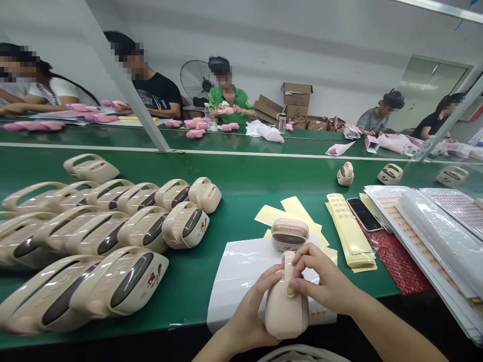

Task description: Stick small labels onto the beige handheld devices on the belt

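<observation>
Both forearms enter from the lower edge, bare, angled inward so the hands meet near centre. Left hand (252, 307): palm turned inward, fingers (264, 282) curled in a cupping grip, thumb lying along the near side, wrist slightly flexed. Right hand (327, 281): knuckles up, fingers bent and bunched, fingertips (296, 284) pressed down just beside the left fingers' tips. Right index and thumb are pinched close together; the remaining right fingers are folded above them. Right forearm runs out to the lower right; left forearm is shorter in view, nearly vertical.
</observation>
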A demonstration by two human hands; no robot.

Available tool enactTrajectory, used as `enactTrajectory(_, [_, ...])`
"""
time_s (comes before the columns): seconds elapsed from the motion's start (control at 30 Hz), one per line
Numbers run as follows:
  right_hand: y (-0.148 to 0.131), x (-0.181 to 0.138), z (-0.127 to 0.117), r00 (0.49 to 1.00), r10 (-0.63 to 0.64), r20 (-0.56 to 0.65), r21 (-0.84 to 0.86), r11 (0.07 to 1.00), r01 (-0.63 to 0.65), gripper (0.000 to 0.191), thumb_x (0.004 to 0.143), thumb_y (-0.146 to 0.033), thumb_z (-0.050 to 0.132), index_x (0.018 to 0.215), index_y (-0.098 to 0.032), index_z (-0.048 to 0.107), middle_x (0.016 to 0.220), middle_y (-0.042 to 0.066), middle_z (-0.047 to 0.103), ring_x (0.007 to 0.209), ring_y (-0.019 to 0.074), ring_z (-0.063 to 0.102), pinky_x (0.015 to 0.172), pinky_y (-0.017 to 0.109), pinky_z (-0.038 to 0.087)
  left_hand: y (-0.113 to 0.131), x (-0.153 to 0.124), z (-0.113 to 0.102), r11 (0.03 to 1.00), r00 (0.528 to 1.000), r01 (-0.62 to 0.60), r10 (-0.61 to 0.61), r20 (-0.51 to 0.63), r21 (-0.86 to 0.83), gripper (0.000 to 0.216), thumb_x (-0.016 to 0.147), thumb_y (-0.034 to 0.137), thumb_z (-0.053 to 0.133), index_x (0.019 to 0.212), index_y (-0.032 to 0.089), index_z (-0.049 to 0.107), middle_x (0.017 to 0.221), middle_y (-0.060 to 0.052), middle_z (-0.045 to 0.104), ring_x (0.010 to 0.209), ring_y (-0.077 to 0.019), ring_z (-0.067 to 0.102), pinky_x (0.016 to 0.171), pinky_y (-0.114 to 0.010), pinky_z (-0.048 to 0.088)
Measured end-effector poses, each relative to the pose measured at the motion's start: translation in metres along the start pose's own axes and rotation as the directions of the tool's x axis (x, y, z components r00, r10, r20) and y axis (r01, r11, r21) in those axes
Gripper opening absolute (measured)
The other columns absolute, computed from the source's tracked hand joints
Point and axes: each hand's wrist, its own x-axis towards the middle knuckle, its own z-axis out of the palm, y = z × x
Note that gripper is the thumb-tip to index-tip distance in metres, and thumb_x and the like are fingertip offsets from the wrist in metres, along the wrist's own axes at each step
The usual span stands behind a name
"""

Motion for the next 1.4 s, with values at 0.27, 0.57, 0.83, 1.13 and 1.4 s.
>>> enactTrajectory(0.27, [-0.006, 0.001, -0.007, 0.993, 0.013, 0.117, -0.099, 0.995, -0.001, 0.009, 0.077, -0.022, 0.057, 0.068, -0.022, 0.057, 0.088, 0.002, 0.050, 0.084, 0.0171, 0.054, 0.079, 0.032, 0.047, 0.004, 0.002, -0.003, 1.000, 0.999, 0.017, -0.018, 0.028, 0.021, 0.076, 0.029, -0.013, 0.069, 0.098, 0.019, 0.069, 0.116, -0.021, 0.059, 0.115, -0.0407, 0.047, 0.099, -0.056, 0.025])
enactTrajectory(0.57, [-0.017, 0.008, -0.010, 0.986, 0.033, 0.166, -0.196, 0.981, 0.000, 0.010, 0.078, -0.018, 0.056, 0.069, -0.022, 0.058, 0.086, 0.002, 0.053, 0.083, 0.0180, 0.055, 0.076, 0.032, 0.048, 0.012, 0.008, -0.003, 0.982, 0.999, 0.043, -0.045, 0.007, 0.184, 0.073, 0.026, -0.003, 0.076, 0.093, 0.024, 0.070, 0.112, -0.017, 0.062, 0.110, -0.0413, 0.051, 0.096, -0.057, 0.030])
enactTrajectory(0.83, [-0.011, 0.005, -0.001, 0.991, 0.019, 0.134, -0.210, 0.978, 0.010, 0.010, 0.077, -0.013, 0.055, 0.070, -0.019, 0.054, 0.086, 0.003, 0.049, 0.081, 0.0155, 0.052, 0.077, 0.031, 0.048, -0.009, -0.006, -0.021, 0.754, 0.942, -0.297, 0.129, 0.311, 0.586, 0.094, 0.049, 0.016, 0.077, 0.130, 0.034, 0.032, 0.135, -0.012, 0.041, 0.121, -0.0344, 0.042, 0.094, -0.049, 0.039])
enactTrajectory(1.13, [0.002, -0.003, 0.008, 0.925, -0.377, 0.053, -0.514, 0.783, 0.349, 0.011, 0.080, -0.008, 0.047, 0.077, -0.018, 0.052, 0.084, 0.007, 0.053, 0.077, 0.0170, 0.053, 0.064, 0.030, 0.051, -0.003, -0.002, -0.016, 0.703, 0.930, -0.339, 0.149, 0.337, 0.625, 0.089, 0.055, 0.020, 0.074, 0.129, 0.034, 0.027, 0.133, -0.011, 0.041, 0.119, -0.0333, 0.044, 0.092, -0.046, 0.042])
enactTrajectory(1.4, [0.008, -0.013, 0.008, 0.889, -0.440, 0.124, -0.686, 0.610, 0.397, 0.038, 0.080, -0.028, 0.056, 0.112, -0.011, 0.045, 0.111, 0.019, 0.052, 0.103, 0.0283, 0.050, 0.088, 0.046, 0.045, -0.012, -0.003, -0.024, 0.692, 0.917, -0.362, 0.145, 0.371, 0.624, 0.098, 0.049, 0.012, 0.074, 0.130, 0.033, 0.024, 0.136, -0.011, 0.036, 0.121, -0.0331, 0.041, 0.095, -0.045, 0.040])
